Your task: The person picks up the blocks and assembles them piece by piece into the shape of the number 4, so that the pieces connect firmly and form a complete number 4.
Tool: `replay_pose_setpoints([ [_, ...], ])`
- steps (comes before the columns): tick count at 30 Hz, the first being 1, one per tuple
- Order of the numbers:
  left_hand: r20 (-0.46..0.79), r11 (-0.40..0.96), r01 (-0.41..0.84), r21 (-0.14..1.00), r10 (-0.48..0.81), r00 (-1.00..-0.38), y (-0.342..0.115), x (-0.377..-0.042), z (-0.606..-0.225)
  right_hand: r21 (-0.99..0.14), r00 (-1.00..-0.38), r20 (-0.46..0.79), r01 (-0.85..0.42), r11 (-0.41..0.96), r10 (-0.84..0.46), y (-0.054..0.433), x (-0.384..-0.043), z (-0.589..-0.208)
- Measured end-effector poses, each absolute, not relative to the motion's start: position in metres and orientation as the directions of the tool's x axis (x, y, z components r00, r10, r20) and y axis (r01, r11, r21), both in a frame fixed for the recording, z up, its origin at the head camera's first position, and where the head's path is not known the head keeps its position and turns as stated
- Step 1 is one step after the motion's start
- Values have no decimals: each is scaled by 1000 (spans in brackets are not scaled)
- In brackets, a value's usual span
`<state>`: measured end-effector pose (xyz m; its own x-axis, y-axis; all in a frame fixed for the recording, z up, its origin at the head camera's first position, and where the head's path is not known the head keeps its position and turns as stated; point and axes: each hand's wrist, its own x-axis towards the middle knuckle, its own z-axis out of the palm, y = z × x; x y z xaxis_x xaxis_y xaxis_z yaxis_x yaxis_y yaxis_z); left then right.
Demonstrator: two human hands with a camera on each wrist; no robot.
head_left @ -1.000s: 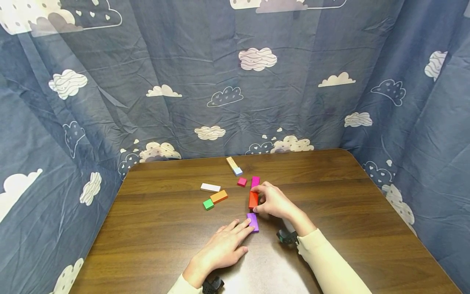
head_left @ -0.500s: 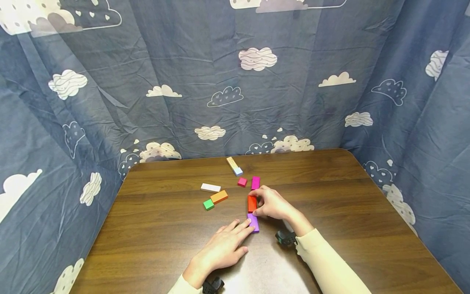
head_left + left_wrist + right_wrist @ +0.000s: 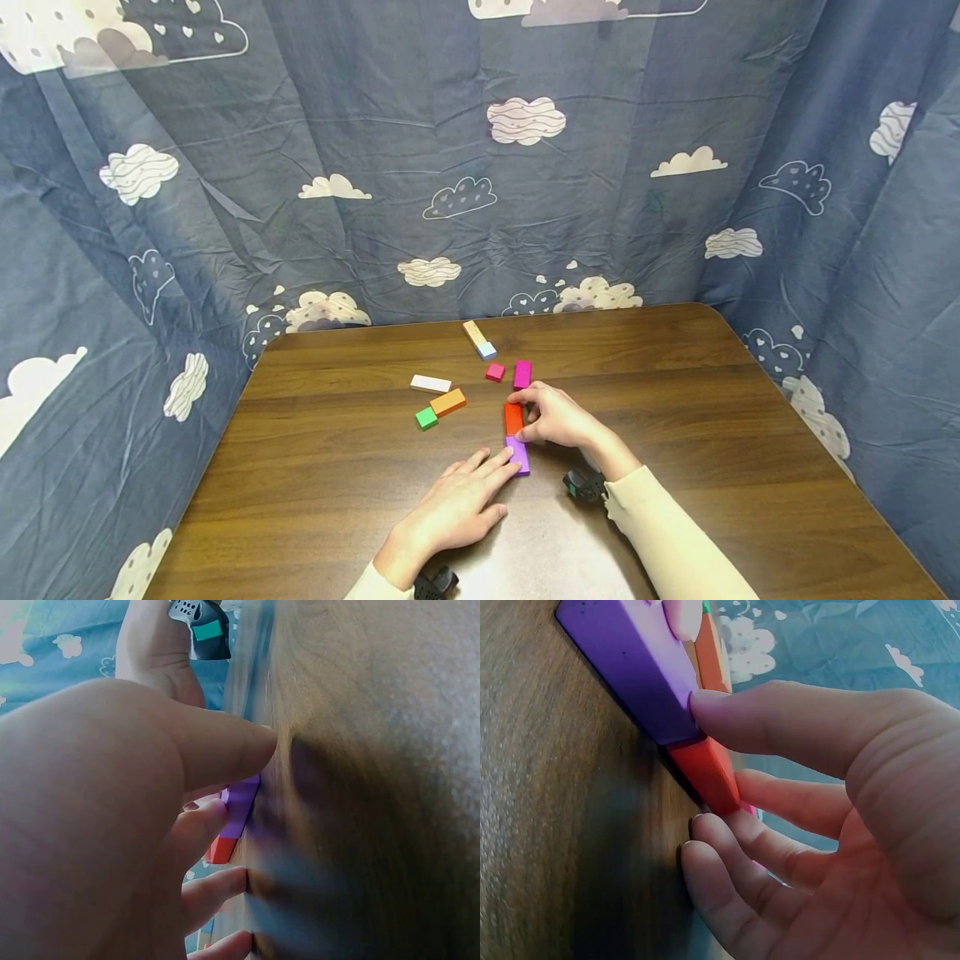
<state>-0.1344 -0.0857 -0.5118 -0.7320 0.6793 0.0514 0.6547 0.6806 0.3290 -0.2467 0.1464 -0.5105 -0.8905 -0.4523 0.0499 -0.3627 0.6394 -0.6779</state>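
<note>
In the head view, a red block (image 3: 513, 419) and a purple block (image 3: 521, 451) lie end to end on the table. My right hand (image 3: 558, 418) holds the red block, fingers at its far end and thumb by the seam with the purple one. The right wrist view shows the red block (image 3: 707, 774) meeting the end of the purple block (image 3: 634, 671), the thumb over that joint. My left hand (image 3: 459, 504) lies palm down with extended fingers, its fingertips on the purple block. Just beyond the right hand is a magenta block (image 3: 522, 374).
Left of the hands lie an orange block (image 3: 448, 402), a green block (image 3: 426, 418) and a white block (image 3: 431, 383). Farther back are a pink block (image 3: 495, 372), a light blue block (image 3: 487, 350) and a tan block (image 3: 473, 332). A cloud-printed curtain (image 3: 390, 242) surrounds the wooden table (image 3: 315, 492).
My right hand has drawn the red block toward me and slightly left, from beside the magenta block to the end of the purple one. The left hand has stayed put.
</note>
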Motion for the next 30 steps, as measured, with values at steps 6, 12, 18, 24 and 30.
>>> replay_pose_setpoints([
  [6, 50, 679, 654, 333, 680, -732, -85, -134, -512, -665, -879, 88, -402, 629, -469, 146, -245, -511],
  [12, 50, 680, 654, 330, 680, -732, -86, -134, -512, -666, -893, 79, -379, 643, -444, 144, -245, -513],
  [18, 52, 684, 655, 321, 677, -734, -86, -135, -513, -689, -908, 77, -348, 636, -413, 142, -244, -513],
  [24, 48, 682, 653, 330, 679, -733, -86, -134, -513, -682, -902, 98, -369, 632, -420, 142, -242, -512],
  [30, 42, 685, 650, 329, 676, -735, -86, -134, -513, -682, -907, 98, -360, 636, -409, 141, -242, -513],
])
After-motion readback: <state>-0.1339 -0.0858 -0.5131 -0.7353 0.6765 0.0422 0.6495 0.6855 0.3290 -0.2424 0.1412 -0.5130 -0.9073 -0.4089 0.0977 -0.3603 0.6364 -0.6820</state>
